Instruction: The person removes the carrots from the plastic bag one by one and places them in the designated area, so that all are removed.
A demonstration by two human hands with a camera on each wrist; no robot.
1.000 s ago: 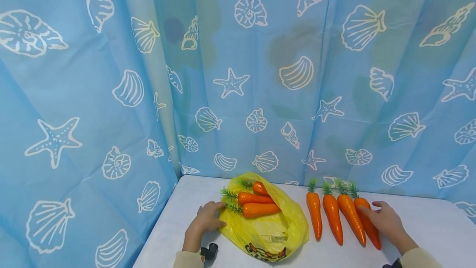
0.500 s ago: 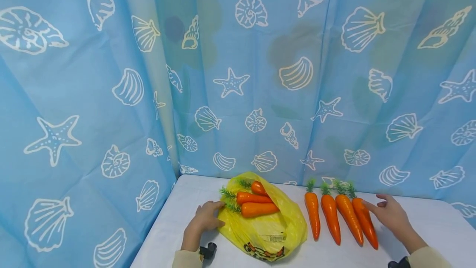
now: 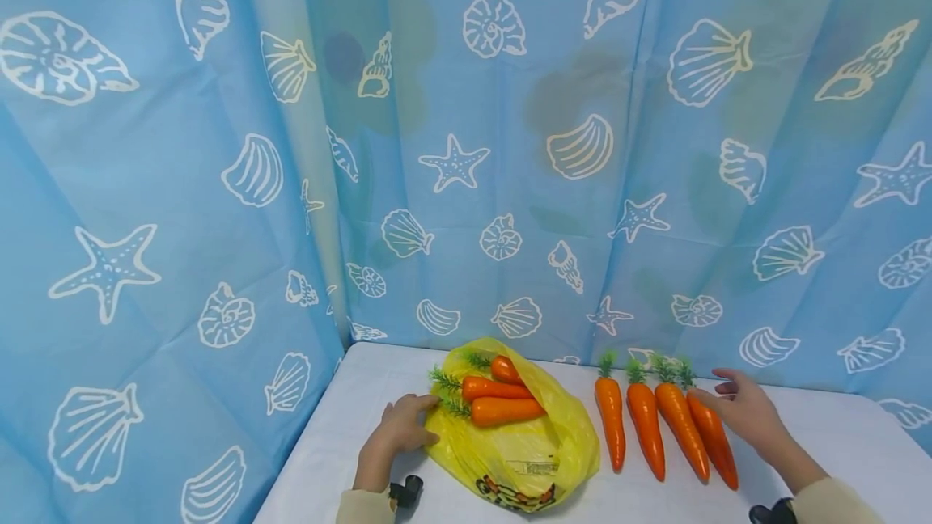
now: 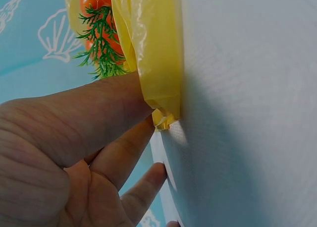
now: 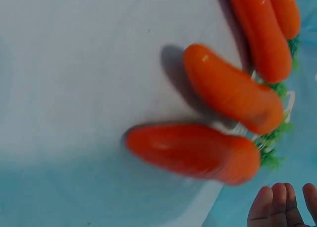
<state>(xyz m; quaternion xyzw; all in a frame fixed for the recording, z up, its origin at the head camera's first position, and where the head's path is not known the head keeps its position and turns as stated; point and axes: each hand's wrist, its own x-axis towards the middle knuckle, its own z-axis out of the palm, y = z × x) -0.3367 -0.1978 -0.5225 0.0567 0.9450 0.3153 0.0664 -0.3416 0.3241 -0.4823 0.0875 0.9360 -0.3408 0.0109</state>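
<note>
In the head view, my left hand point(image 3: 399, 431) is at the left rim of a yellow plastic bag point(image 3: 466, 451). The left wrist view has my thumb and a finger pinching the bag's edge, the other fingers spread by the white cloth. Several orange carrots point(image 3: 508, 411) with green tops lie in the bag's mouth. To the right, more carrots lie in a row, tops pointing away. My right hand point(image 3: 753, 415) hovers at the upper end of the rightmost carrot point(image 3: 717, 443), fingers extended. In the right wrist view, its fingers point(image 5: 279, 202) look apart from that carrot.
A white cloth point(image 3: 320, 459) covers the table. Behind and at the left hang blue curtains point(image 3: 451, 265) printed with white shells and starfish. The other carrots of the row, such as the leftmost carrot point(image 3: 612, 423), lie between the bag and my right hand.
My right hand has lifted off the rightmost carrot, shifted right, then come back toward its leafy end. The left hand stays at the bag, and the carrots lie as before.
</note>
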